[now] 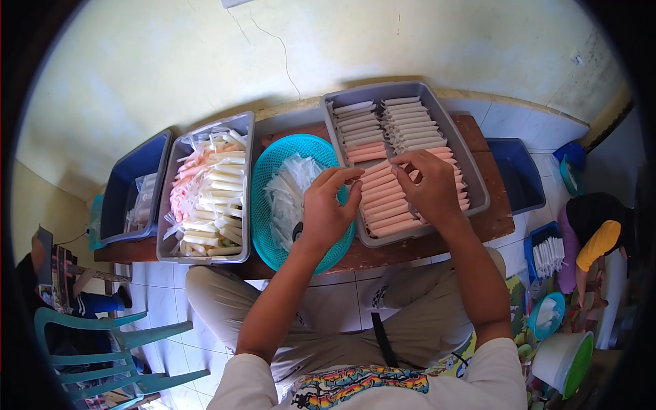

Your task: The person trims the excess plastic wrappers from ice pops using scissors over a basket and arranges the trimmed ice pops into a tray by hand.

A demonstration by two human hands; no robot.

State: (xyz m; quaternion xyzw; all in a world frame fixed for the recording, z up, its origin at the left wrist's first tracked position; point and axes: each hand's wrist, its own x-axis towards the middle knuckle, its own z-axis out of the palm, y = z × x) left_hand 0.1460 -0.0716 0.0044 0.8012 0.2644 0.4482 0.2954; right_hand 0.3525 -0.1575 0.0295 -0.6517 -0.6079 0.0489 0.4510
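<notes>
My left hand (329, 205) is over the right edge of a turquoise basket (262, 232) holding clear plastic bags (290, 188). Its fingers are curled, the fingertips near the left side of a grey tray (482, 184). Over that tray is my right hand (432, 183), thumb and fingers bent inward. Both hands' fingertips face each other across a small gap; whatever they pinch is too small to make out against the pink filled tubes (386, 205) below. White filled tubes (410, 123) lie in the tray's upper part. A dark-handled object (298, 231) shows beside my left wrist.
Left of the basket, a grey tray (247, 150) holds cream and pink tubes, beside a dark blue bin (133, 164). The trays stand on a wooden table (502, 219). Another person (598, 232) bends down at the right, near a blue container of white tubes (548, 256). Green chairs (130, 338) stand lower left.
</notes>
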